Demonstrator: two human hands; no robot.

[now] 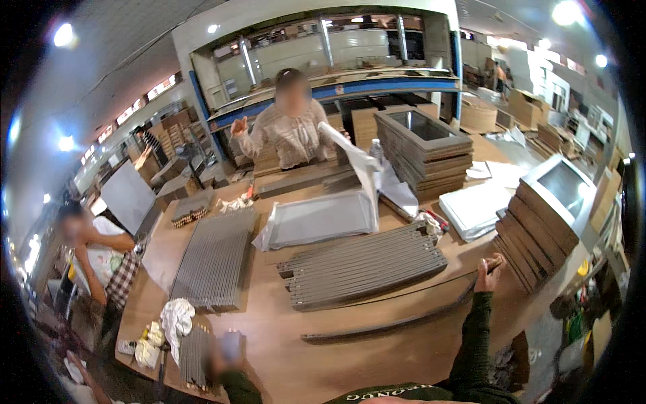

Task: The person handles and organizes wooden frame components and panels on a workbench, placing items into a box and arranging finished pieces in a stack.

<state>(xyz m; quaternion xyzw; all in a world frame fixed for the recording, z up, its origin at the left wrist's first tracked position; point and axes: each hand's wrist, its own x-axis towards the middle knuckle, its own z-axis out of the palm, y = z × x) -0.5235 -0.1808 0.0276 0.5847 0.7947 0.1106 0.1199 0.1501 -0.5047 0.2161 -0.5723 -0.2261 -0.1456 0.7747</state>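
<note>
My right hand is closed at the right end of a long dark strip, which reaches leftward across the wooden table. Beside the strip lies a stack of grey metal bars. My left hand is smeared at the lower left, so its fingers cannot be made out. It is close to a bundle of short grey bars and a small bluish piece; whether it holds that piece is unclear.
Across the wooden table, a person handles a white-wrapped frame. More grey bars lie left. Brown-sided framed panels are stacked behind, others at right. White rags lie near the left edge; another person is beyond.
</note>
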